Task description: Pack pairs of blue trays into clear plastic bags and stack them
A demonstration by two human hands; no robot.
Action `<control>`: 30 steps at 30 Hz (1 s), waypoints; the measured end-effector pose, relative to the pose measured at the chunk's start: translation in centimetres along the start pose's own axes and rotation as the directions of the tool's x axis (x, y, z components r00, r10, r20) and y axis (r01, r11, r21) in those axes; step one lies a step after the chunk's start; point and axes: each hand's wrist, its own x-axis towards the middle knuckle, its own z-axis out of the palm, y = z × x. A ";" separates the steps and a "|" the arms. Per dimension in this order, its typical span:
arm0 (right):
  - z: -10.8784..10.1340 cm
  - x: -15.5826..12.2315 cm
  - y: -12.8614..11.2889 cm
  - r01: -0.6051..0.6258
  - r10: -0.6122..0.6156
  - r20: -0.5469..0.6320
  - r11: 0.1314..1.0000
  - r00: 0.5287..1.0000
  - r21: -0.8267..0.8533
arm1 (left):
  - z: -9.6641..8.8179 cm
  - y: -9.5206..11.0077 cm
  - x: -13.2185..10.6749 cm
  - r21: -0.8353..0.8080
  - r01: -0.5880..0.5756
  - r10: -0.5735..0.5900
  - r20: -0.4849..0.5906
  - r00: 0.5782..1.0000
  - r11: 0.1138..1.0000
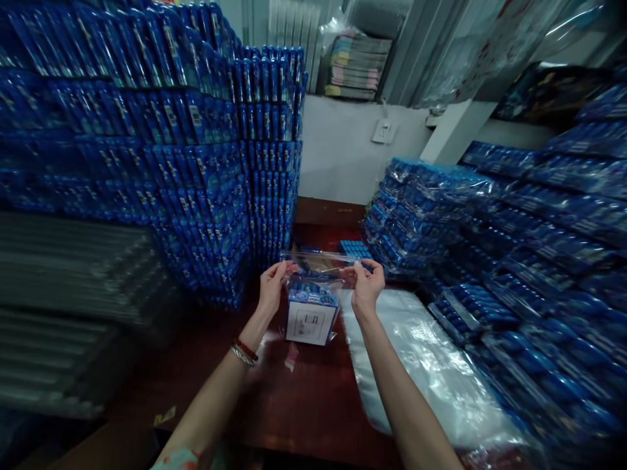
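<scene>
Both my hands hold a clear plastic bag (318,267) above a dark red table (304,405). My left hand (272,284) pinches the bag's upper left edge, and my right hand (367,287) pinches its upper right edge. Inside the bag stands a blue and white box (311,313) with a white label facing me. The open flap of the bag stretches between my two hands. A red and silver bracelet sits on my left wrist.
Tall stacks of blue packaged goods (147,130) rise on the left. Wrapped blue packs (539,248) slope up on the right. A pile of clear plastic bags (431,372) lies on the table by my right arm. Grey stacked sheets (63,307) sit at the left.
</scene>
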 end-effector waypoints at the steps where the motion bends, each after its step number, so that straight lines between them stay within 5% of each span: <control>1: 0.0 0.3 0.0 0.003 -0.003 -0.010 0.999 1.000 -0.033 | 0.1 0.3 0.2 -0.020 0.013 -0.012 0.015 1.000 1.000; 4: 0.0 1.1 -0.5 0.057 -0.058 0.005 0.979 0.998 -0.198 | 0.2 1.2 0.5 -0.052 0.000 0.002 0.041 0.999 0.999; 7: 0.6 0.9 -1.5 0.367 -0.388 0.054 0.808 0.920 -0.460 | 0.5 1.8 0.5 -0.040 -0.033 0.034 0.041 0.999 0.999; 10: 2.2 -0.7 -2.4 0.707 -0.607 0.398 0.437 0.688 -0.556 | 1.1 1.9 0.4 -0.026 -0.068 0.068 0.013 0.998 0.997; 13: 4.4 -2.5 -2.5 0.910 -0.435 0.800 0.163 0.414 -0.382 | 1.7 1.6 0.2 -0.008 -0.126 0.125 -0.054 0.991 0.992; 15: 5.8 -3.4 -2.3 0.950 -0.336 0.891 0.048 0.307 -0.309 | 2.0 1.3 0.2 0.037 -0.169 0.172 -0.106 0.979 0.985; 20: 7.9 -3.8 -2.7 0.965 -0.198 0.950 -0.050 0.243 -0.257 | 1.6 1.3 0.2 0.174 -0.209 0.237 -0.165 0.957 0.963; 24: 8.0 -3.9 -3.2 0.979 -0.165 0.968 -0.036 0.190 -0.199 | 0.6 1.8 0.4 0.267 -0.231 0.260 -0.076 0.963 0.936; 27: 8.3 -4.5 -2.6 0.978 -0.185 0.961 0.000 0.204 -0.208 | 0.2 2.1 0.6 0.382 -0.257 0.280 -0.005 0.960 0.888; 30: 9.2 -3.8 -1.7 0.961 -0.258 0.926 0.064 0.275 -0.267 | 0.3 2.2 0.5 0.450 -0.270 0.294 0.019 0.956 0.851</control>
